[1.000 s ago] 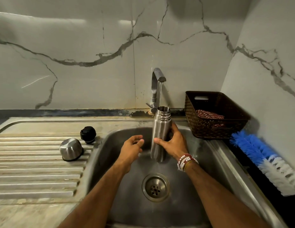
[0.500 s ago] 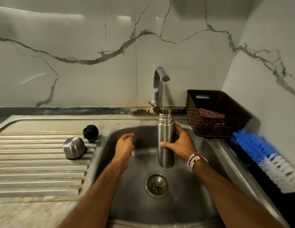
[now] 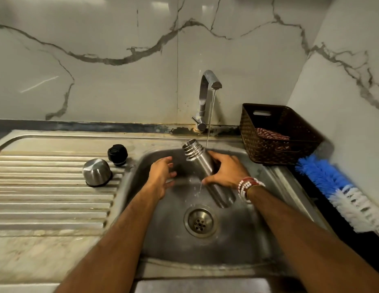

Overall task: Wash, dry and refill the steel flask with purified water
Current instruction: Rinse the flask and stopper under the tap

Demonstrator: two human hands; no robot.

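Your right hand (image 3: 226, 172) has its grip wrapped round the middle of the flask (image 3: 198, 163). The flask hangs tilted below the tap (image 3: 206, 92), inside the sink (image 3: 237, 240), with its open mouth up and to the left and its base toward the drain (image 3: 200, 220). The stream (image 3: 209, 123) falls just right of the mouth onto the flask's shoulder, so I judge you're rinsing the outside or tipping water out, not filling. Your left hand (image 3: 161, 176), lower left of the tap, holds nothing. Its grip is loose and open beside the flask, probably ready to rub or steady the wet steel. The cup (image 3: 97, 172) and stopper (image 3: 117, 155) sit well left of the tap, out of the splash. A basket (image 3: 269, 153) holding a cloth (image 3: 271, 134) stands right of the tap, and the brush (image 3: 332, 187) lies on the counter beyond it, handy for scrubbing and drying.
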